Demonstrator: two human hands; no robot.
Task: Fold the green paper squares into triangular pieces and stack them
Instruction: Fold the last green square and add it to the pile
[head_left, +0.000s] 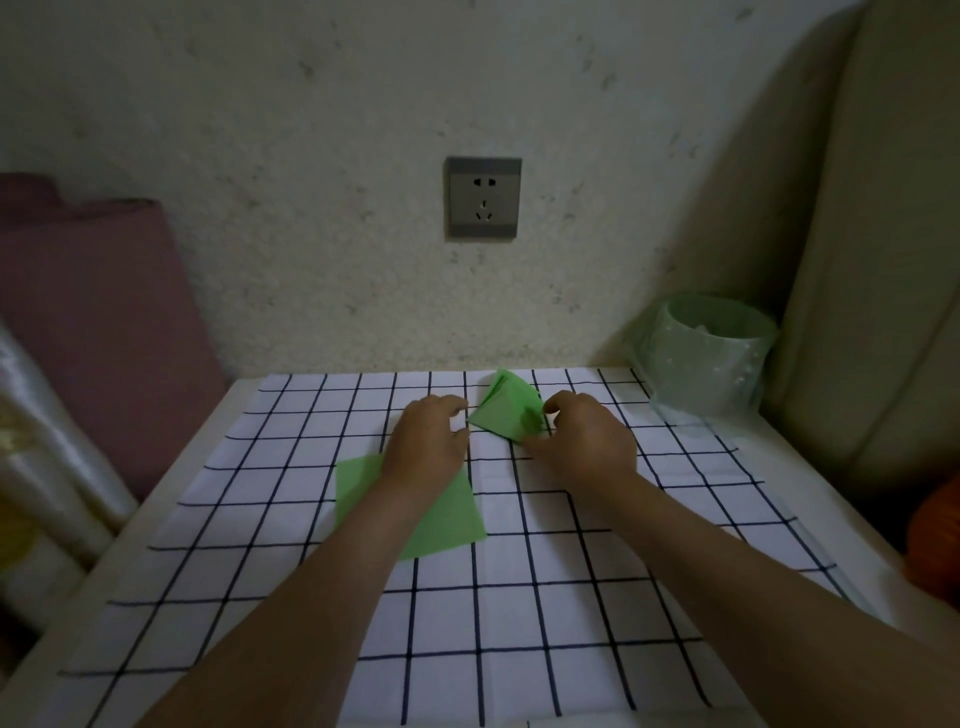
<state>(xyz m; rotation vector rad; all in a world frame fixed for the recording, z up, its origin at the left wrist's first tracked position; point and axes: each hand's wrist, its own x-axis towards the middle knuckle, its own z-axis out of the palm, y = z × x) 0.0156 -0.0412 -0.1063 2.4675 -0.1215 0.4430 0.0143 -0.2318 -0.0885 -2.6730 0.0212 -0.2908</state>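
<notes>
Head view: a triangular piece is judged to be in alignment on the triangle stack (506, 415), far middle of the checked cloth (519, 597).
Flat green squares (457, 519) lie nearer on the cloth, partly hidden under the left forearm, with the stack well beyond them. The right hand (582, 441) is curled at the stack's right edge, thumb and fingers seemingly pinched on it. The left hand (426, 441) is curled with its fingertips at the stack's left corner, and contact is lost in blur. Edges are best matched at 2 corners, then pressed flat so the springy layers are kept from fanning. 1 container is noted, a green-lined bin (711, 358) at the table's (810, 467) far right corner. Pale scrap (701, 328) is glimpsed inside it, of a kind that cannot be told.
</notes>
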